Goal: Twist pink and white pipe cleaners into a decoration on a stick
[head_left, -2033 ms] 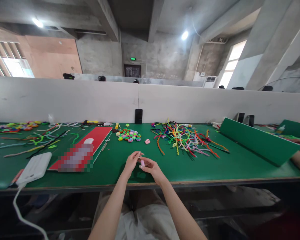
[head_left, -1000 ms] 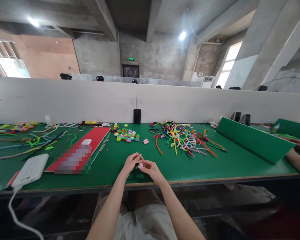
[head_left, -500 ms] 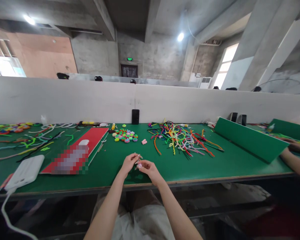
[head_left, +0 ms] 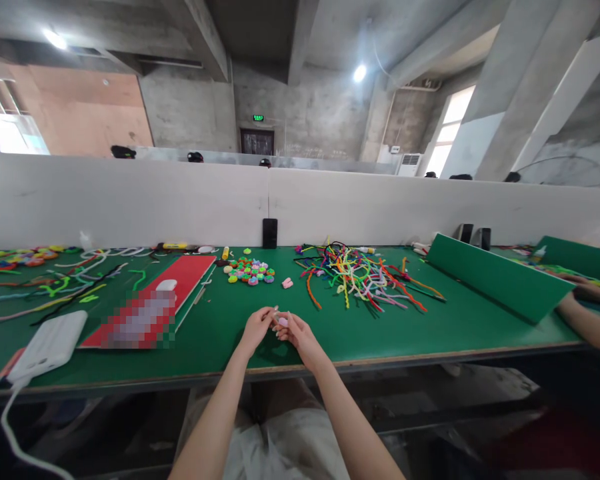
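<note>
Both my hands meet just above the green table, near its front edge. My right hand (head_left: 299,335) is closed on a small pink piece (head_left: 283,322), which shows between its thumb and fingers. My left hand (head_left: 258,328) has its fingertips pressed together against the right fingertips; what they pinch, if anything, is too small to make out. Beyond the hands lies a pink bundle (head_left: 287,283) on the table. A cluster of small colourful rounded pieces (head_left: 250,271) is behind and to the left. To the right is a tangled heap of coloured fuzzy stems (head_left: 355,277).
A red board (head_left: 187,277) and a white power bank (head_left: 53,343) with a cable lie at left. A dark phone (head_left: 270,233) leans on the white partition (head_left: 205,200). A green folded board (head_left: 500,277) stands at right, beside another person's arm (head_left: 587,323).
The pink piece has moved slightly up and right with my right fingers, and now shows more clearly. My left hand has stayed nearly in place.
</note>
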The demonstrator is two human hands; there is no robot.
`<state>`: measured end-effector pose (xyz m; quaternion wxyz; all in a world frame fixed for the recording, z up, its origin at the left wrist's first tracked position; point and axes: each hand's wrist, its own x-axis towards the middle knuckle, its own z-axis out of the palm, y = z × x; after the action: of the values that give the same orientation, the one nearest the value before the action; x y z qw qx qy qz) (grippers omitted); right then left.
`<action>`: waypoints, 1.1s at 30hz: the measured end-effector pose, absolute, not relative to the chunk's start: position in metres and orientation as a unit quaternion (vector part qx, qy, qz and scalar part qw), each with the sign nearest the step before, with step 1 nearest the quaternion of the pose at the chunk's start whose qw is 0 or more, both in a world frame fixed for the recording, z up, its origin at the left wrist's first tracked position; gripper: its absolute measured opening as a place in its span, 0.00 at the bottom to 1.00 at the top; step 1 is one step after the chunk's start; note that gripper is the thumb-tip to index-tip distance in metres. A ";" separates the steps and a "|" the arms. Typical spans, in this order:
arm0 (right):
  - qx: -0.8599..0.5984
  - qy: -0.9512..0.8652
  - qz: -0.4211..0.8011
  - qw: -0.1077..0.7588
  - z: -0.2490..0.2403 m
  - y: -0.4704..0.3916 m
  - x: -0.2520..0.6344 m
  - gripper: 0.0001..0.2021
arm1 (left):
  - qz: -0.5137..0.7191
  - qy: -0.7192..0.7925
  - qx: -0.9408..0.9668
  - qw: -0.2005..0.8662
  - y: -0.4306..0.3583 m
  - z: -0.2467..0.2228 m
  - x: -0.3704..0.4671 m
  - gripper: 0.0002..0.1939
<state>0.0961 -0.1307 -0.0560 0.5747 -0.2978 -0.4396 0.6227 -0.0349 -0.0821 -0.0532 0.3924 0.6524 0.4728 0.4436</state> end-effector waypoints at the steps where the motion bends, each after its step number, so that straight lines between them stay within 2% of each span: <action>1: -0.299 -0.440 0.622 0.575 -0.057 -0.131 0.096 0.19 | 0.443 0.472 0.654 0.392 -0.082 -0.053 -0.035 0.15; 15: -0.344 -0.411 0.603 0.591 -0.057 -0.131 0.096 0.20 | 0.445 0.460 0.662 0.390 -0.085 -0.056 -0.033 0.16; 20: -0.407 -0.438 0.565 0.569 -0.056 -0.121 0.088 0.23 | 0.453 0.463 0.664 0.374 -0.083 -0.056 -0.035 0.14; 26: -0.421 -0.456 0.553 0.556 -0.057 -0.114 0.082 0.23 | 0.462 0.471 0.665 0.350 -0.082 -0.055 -0.036 0.13; 33: -0.414 -0.441 0.530 0.594 -0.059 -0.115 0.086 0.26 | 0.451 0.466 0.668 0.365 -0.086 -0.052 -0.035 0.16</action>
<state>0.0857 -0.1154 -0.0590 0.5943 -0.4141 -0.4414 0.5296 -0.0346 -0.0863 -0.0524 0.3650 0.6682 0.4659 0.4509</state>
